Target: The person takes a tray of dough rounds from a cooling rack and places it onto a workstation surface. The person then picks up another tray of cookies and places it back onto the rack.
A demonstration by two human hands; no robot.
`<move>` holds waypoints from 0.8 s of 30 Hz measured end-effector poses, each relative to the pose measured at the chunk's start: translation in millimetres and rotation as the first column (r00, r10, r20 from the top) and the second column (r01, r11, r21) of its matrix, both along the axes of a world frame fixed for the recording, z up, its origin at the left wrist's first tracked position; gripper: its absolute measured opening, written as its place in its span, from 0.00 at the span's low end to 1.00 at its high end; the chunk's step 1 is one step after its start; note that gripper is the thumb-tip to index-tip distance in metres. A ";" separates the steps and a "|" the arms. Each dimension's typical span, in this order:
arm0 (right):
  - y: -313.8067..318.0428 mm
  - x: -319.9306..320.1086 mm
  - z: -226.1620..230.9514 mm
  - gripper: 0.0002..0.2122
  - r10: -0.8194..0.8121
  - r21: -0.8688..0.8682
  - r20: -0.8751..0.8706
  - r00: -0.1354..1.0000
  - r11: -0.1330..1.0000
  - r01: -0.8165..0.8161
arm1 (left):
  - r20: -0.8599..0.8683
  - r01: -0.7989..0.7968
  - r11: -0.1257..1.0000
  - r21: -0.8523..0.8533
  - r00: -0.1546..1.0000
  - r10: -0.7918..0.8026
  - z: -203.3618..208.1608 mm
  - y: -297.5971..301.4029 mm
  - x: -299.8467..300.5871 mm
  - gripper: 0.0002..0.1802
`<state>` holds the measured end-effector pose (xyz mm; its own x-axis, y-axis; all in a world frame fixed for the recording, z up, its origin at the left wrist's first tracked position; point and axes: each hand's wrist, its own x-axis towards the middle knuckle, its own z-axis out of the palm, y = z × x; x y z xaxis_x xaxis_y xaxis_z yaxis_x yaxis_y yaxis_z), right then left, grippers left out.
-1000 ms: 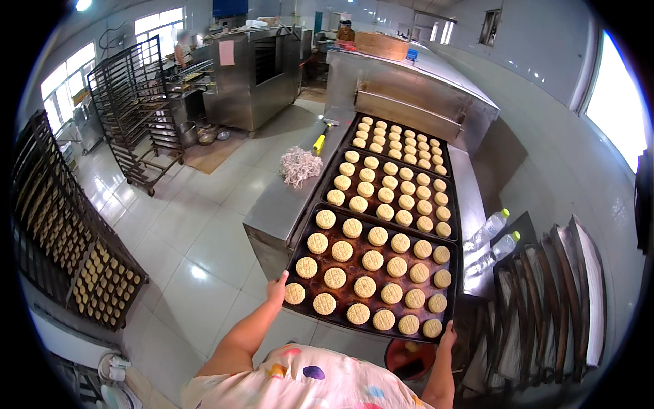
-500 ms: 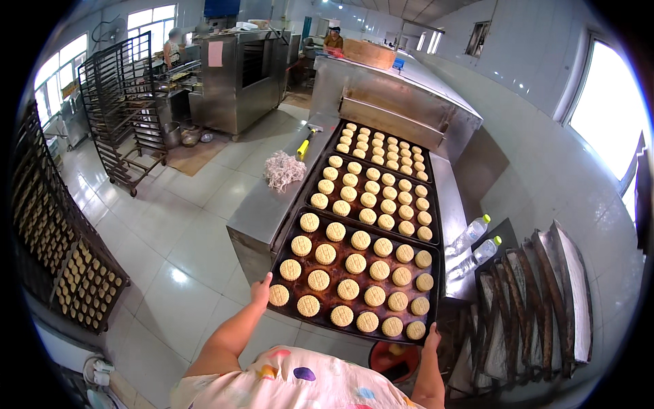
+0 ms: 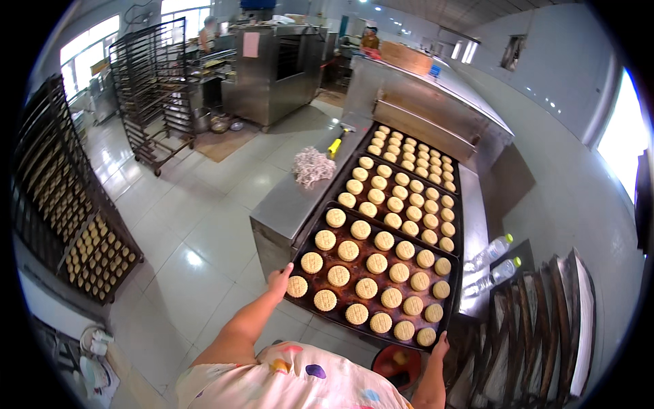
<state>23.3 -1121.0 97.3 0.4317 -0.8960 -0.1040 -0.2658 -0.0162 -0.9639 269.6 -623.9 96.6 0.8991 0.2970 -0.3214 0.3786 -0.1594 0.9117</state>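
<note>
On round cakes (image 3: 366, 288), stamped marks (image 3: 338, 275)

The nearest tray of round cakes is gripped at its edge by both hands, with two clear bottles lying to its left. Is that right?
Not quite: the head view shows the two clear bottles to the right of the nearest tray. The left hand and right hand do grip its edge.

A steel bench (image 3: 276, 208) bears dark trays (image 3: 387, 192), tangled string (image 3: 313, 167), a yellow-handled tool (image 3: 334, 146) and two bottles (image 3: 489, 254).
</note>
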 end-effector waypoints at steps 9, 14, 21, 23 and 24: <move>-1.0 -1.3 -6.9 0.24 -0.004 -0.008 0.007 1.000 1.000 0.004 | 0.063 0.015 0.999 0.031 0.998 -0.017 -16.8 -0.8 1.1 0.33; -8.1 -4.7 -11.2 0.24 0.018 -0.065 -0.012 1.000 0.998 -0.019 | 0.070 0.051 0.998 0.023 0.996 -0.053 -24.1 -1.9 3.8 0.33; -10.0 -0.5 -15.4 0.25 0.003 -0.081 -0.002 1.000 0.997 -0.003 | 0.087 0.019 1.000 -0.013 0.996 -0.017 -23.9 -2.1 3.7 0.33; -15.0 -3.7 -18.0 0.25 -0.005 -0.122 -0.026 1.000 0.993 0.002 | 0.064 0.029 0.999 -0.029 0.998 -0.027 -19.6 -5.2 3.7 0.33; -16.6 -6.9 -19.7 0.25 -0.006 -0.122 -0.019 1.000 0.993 0.004 | 0.053 0.035 0.999 -0.025 0.998 -0.034 -18.1 -7.2 5.0 0.33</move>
<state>16.3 -1137.6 77.6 0.4262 -0.9046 -0.0025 -0.2848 -0.1315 -0.9495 274.6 -631.0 78.6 0.9246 0.2577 -0.2805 0.3247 -0.1480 0.9342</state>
